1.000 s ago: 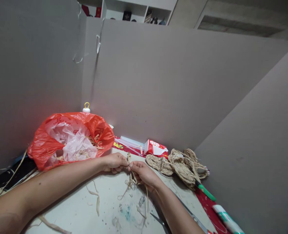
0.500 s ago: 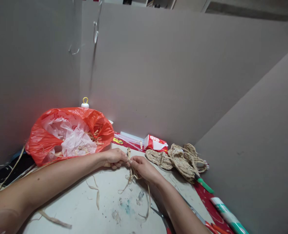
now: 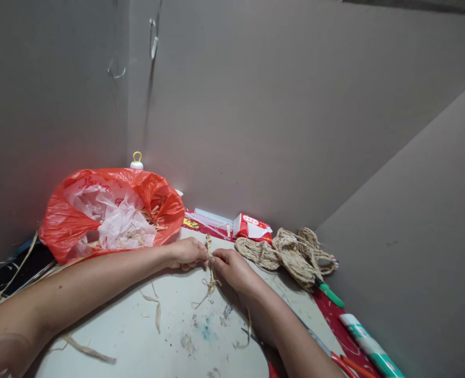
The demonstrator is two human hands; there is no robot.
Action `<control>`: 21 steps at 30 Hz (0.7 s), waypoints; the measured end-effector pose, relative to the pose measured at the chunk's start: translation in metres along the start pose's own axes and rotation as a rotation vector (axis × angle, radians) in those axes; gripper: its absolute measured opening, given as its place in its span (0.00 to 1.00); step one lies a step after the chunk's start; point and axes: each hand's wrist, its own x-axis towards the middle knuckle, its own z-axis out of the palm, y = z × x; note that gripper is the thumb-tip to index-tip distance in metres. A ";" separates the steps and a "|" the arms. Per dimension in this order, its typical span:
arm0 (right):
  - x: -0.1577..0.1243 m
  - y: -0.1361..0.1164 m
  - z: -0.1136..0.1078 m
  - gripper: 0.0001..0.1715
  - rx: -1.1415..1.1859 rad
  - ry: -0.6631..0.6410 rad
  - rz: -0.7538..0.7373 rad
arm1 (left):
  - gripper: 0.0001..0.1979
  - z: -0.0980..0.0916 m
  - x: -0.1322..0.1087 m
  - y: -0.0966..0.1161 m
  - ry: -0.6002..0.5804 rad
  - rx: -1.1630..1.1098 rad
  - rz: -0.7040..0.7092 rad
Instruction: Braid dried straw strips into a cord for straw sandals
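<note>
In a booth of grey boards (image 3: 256, 115), a pale, paint-stained table (image 3: 137, 346) fills the lower half of the view. At its back left lies a red bag (image 3: 70, 226), open toward the person, with white plastic (image 3: 117, 220) and straw bits inside. A white cap (image 3: 136, 160) with a yellow ring shows just behind it.

Both bare forearms reach in from the lower edge and meet near the middle of the table. To the right, near the corner of the boards, woven straw pieces (image 3: 291, 257) lie in a heap, touching one another. A red and white carton (image 3: 251, 228) sits just behind them, against the back board.

The left hand (image 3: 185, 253) is clenched, thumb and fingertips pinching a straw cord (image 3: 208, 244). The right hand (image 3: 232, 270) pinches the same cord from the other side, its fingertips touching those of the left. The cord stands up a little above the fingers, and its loose ends hang down onto the table between the hands.

A green pen (image 3: 329, 295) pokes out from under the woven heap. A green and white tube (image 3: 370, 344) and red scissors (image 3: 340, 362) lie at the lower right edge. Straw scraps (image 3: 157, 315) are scattered below the left forearm.
</note>
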 end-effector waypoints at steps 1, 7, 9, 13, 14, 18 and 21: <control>-0.001 -0.001 -0.002 0.12 -0.022 0.006 0.001 | 0.09 0.001 0.000 0.000 0.010 0.009 0.004; -0.002 -0.011 -0.004 0.12 -0.100 0.044 0.078 | 0.08 0.004 0.000 -0.001 0.051 0.028 0.028; -0.002 -0.015 0.000 0.13 -0.103 0.033 0.116 | 0.07 0.005 0.000 -0.001 0.054 0.014 0.035; -0.004 -0.024 0.011 0.15 -0.175 0.042 0.150 | 0.07 0.005 0.000 -0.003 0.058 -0.046 0.044; -0.005 -0.027 0.013 0.16 -0.212 0.059 0.149 | 0.08 0.004 0.000 -0.003 0.058 -0.061 0.045; -0.013 -0.037 0.018 0.16 -0.374 0.118 0.142 | 0.10 0.002 -0.001 -0.002 0.032 -0.115 0.030; -0.018 -0.044 0.020 0.16 -0.478 0.125 0.143 | 0.12 0.001 -0.002 0.000 0.024 -0.145 0.021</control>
